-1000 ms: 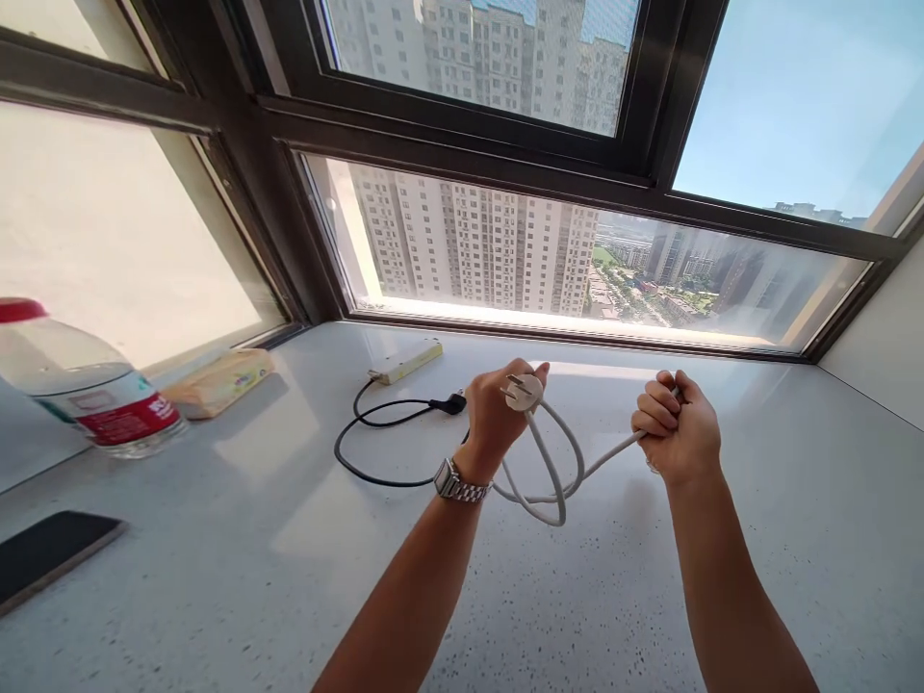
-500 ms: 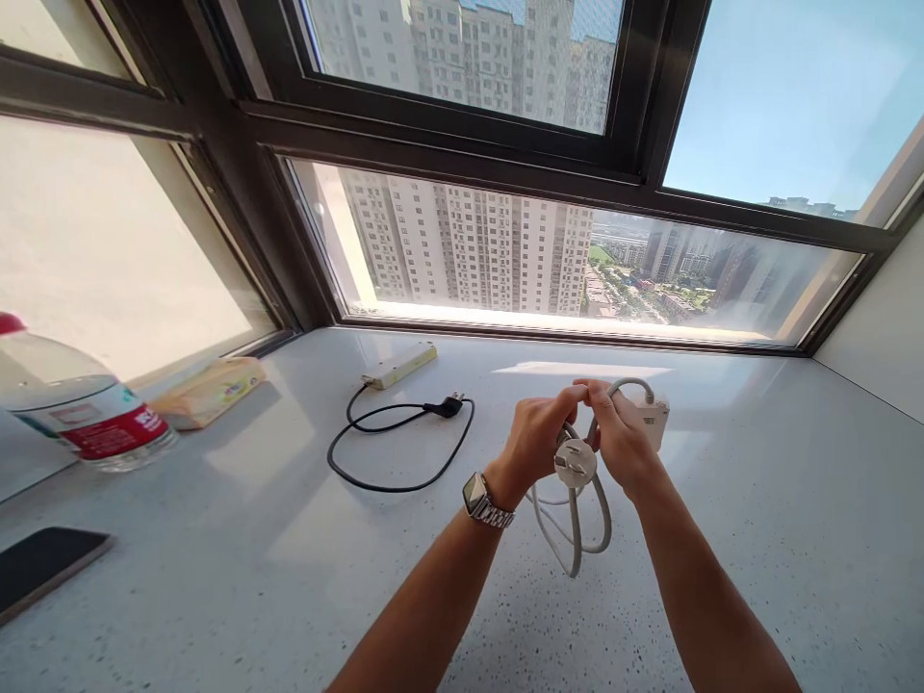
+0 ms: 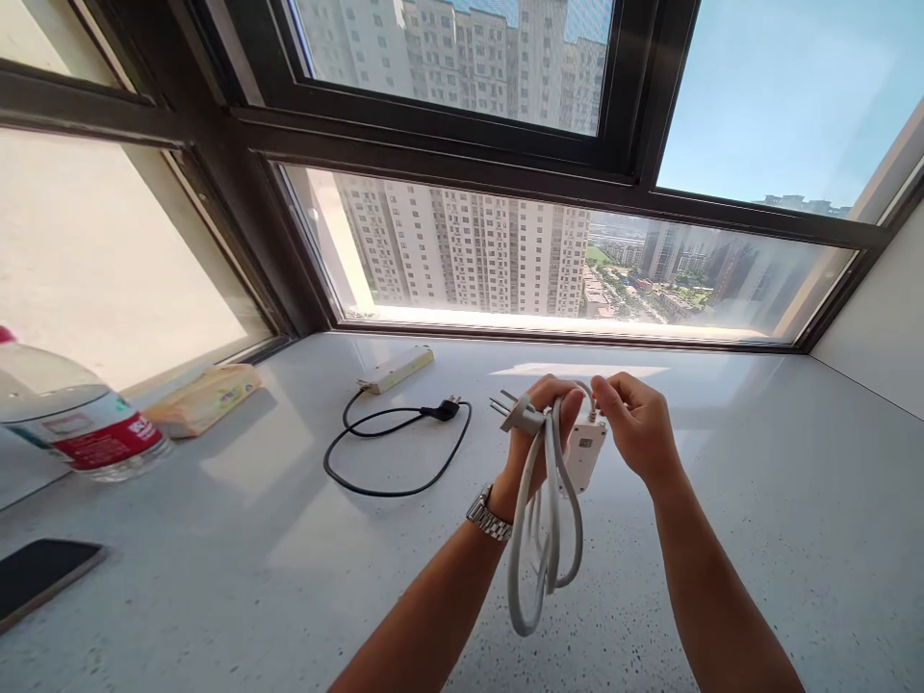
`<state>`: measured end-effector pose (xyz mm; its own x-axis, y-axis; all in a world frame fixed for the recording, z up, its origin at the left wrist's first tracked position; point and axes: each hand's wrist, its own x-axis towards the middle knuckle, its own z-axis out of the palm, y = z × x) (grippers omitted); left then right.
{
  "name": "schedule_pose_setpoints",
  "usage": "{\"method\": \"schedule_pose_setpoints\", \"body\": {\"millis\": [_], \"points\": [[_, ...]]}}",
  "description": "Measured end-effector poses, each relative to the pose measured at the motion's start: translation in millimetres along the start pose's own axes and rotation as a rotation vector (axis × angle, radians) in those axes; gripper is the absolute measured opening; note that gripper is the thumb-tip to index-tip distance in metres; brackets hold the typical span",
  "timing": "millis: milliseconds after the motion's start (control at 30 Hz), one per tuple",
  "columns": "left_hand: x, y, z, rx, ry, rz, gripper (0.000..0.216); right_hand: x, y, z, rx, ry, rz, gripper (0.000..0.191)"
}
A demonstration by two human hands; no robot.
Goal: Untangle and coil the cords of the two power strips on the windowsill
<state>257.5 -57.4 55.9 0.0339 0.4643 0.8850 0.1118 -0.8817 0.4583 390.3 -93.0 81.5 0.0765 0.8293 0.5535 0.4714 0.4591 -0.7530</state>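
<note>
My left hand (image 3: pixel 538 433), with a metal watch on its wrist, is closed round a coiled white cable (image 3: pixel 543 539) whose loops hang down below the fist. The cable's three-pin plug (image 3: pixel 514 412) sticks out to the left above my fingers. My right hand (image 3: pixel 636 428) pinches the top of a small white power strip (image 3: pixel 583 452) joined to the same cable, holding it against the left hand. Both hands are raised above the pale speckled window ledge (image 3: pixel 722 539).
On the ledge lie a white power strip (image 3: pixel 397 369) with a looped black cord (image 3: pixel 394 450) and plug, a yellow tissue pack (image 3: pixel 203 397), a water bottle (image 3: pixel 72 419) with a red label at the left, and a dark phone (image 3: pixel 39 577). A wall rises at the right.
My hands came together from apart. The white cable has been gathered from a loose loop into long hanging coils in my left hand, and the small white power strip has come up between both hands.
</note>
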Motion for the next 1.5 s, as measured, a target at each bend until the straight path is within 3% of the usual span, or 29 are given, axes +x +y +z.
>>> {"method": "schedule_pose_setpoints", "body": {"millis": [67, 133, 267, 433, 567, 667, 800, 900, 967, 1067, 1133, 1267, 1400, 1500], "points": [[4, 1, -2, 0.153, 0.047, 0.025, 0.023, 4, 7, 6, 0.014, 0.039, -0.077, 0.053], [6, 1, -3, 0.176, 0.015, 0.027, 0.029, 7, 18, 13, 0.039, 0.013, -0.109, 0.062], [4, 1, -1, -0.203, -0.070, -0.071, 0.040, 9, 40, 30, 0.117, -0.123, -0.091, 0.075], [4, 6, -3, -0.389, 0.147, -0.213, 0.048, 4, 42, 50, 0.261, -0.370, -0.157, 0.072], [11, 17, -10, -0.439, 0.275, -0.279, 0.053, 1, 29, 52, 0.283, -0.463, -0.142, 0.066], [15, 25, -12, -0.495, 0.309, -0.356, 0.055, -3, 22, 51, 0.394, -0.540, -0.052, 0.068], [12, 26, -10, -0.282, 0.304, -0.373, 0.055, -10, 22, 57, 0.597, -0.794, 0.271, 0.078], [8, 14, -7, 0.037, 0.207, -0.314, 0.052, -13, 34, 71, 0.716, -0.836, 0.506, 0.075], [6, 3, -6, 0.287, 0.092, -0.334, 0.049, -13, 48, 83, 0.791, -0.803, 0.570, 0.071], [6, -15, -10, 0.654, -0.127, -0.506, 0.040, -10, 77, 95, 0.874, -0.819, 0.631, 0.073], [5, -26, -16, 0.805, -0.275, -0.600, 0.031, -9, 97, 98, 0.914, -0.758, 0.702, 0.075], [-1, -46, -24, 0.930, -0.496, -0.699, 0.024, -8, 124, 92, 1.075, -0.525, 0.816, 0.083], [-13, -61, -23, 1.009, -0.597, -0.769, 0.027, -12, 126, 83, 1.259, -0.572, 0.827, 0.090], [-19, -67, -20, 1.040, -0.620, -0.786, 0.028, -17, 120, 78, 1.353, -0.565, 0.805, 0.083]]}}
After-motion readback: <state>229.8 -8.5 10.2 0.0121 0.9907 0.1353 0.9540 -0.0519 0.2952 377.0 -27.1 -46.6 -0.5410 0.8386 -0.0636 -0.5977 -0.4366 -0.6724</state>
